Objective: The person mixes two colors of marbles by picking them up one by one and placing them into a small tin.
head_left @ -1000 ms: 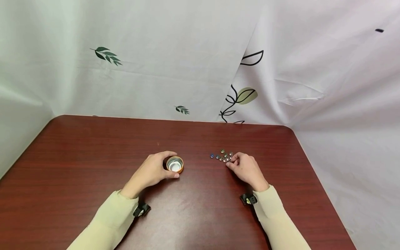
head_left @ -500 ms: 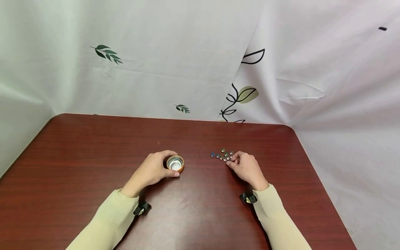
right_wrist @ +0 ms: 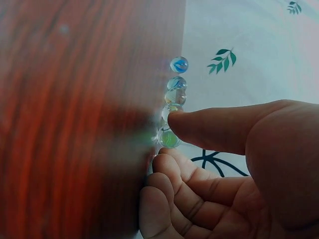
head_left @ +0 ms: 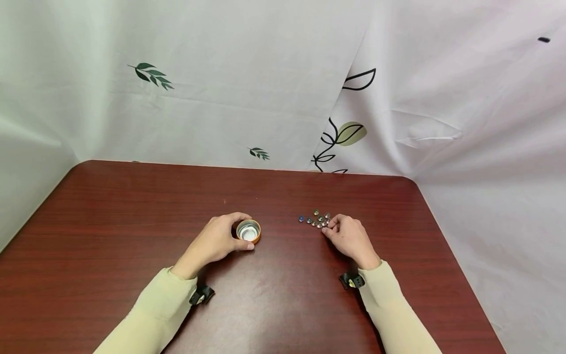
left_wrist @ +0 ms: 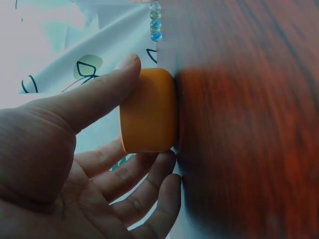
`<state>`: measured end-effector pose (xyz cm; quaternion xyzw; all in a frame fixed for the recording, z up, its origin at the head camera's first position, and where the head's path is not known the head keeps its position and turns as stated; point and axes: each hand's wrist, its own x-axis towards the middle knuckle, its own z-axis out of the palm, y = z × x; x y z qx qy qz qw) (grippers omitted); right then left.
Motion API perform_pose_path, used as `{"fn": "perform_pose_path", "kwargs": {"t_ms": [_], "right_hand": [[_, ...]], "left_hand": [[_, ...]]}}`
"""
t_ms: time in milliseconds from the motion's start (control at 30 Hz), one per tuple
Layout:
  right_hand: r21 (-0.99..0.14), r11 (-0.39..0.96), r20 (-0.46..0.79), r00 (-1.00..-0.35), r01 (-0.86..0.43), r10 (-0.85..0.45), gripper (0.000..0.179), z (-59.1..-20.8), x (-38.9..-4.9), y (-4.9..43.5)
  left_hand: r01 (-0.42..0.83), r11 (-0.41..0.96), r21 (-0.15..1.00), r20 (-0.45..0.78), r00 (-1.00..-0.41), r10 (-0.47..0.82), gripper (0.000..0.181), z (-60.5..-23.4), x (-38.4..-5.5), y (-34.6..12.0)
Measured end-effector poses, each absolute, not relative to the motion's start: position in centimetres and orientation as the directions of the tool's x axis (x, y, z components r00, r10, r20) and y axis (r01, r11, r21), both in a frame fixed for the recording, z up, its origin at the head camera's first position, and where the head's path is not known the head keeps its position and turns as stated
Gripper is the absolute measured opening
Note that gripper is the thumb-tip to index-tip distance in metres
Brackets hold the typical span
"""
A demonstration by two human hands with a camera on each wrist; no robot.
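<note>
My left hand [head_left: 216,239] holds a small round orange tin [left_wrist: 149,110], its thumb on one side and fingers on the other. The tin stands upright on the table with its silver inside [head_left: 249,232] facing up. To the right, my right hand [head_left: 350,237] is at the near right side of a cluster of glass marbles [head_left: 320,218]. Its thumb and curled forefinger close around a marble with green in it [right_wrist: 169,138]. A marble with a blue swirl [right_wrist: 179,64] lies at the cluster's left end. The fingers partly hide the nearest marbles.
The dark red wooden table [head_left: 274,295] has rounded far corners. White cloth [head_left: 212,113] with leaf prints hangs behind it and along both sides. Each wrist wears a small black camera [head_left: 202,295] on a strap.
Both hands stay almost where they were, the left at the tin and the right at the marbles. The whole head view has shifted very slightly.
</note>
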<state>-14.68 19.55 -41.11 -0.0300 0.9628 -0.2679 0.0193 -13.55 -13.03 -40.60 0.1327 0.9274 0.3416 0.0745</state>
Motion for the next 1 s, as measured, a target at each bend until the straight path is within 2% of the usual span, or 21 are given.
{"fn": "perform_pose_path", "kwargs": {"t_ms": [1000], "right_hand": [[-0.518, 0.855, -0.026, -0.998, -0.029, -0.050, 0.013, -40.57, -14.27, 19.72]], "left_hand": [[0.192, 0.772, 0.607, -0.050, -0.959, 0.277, 0.057, -40.36, -13.16, -12.79]]}}
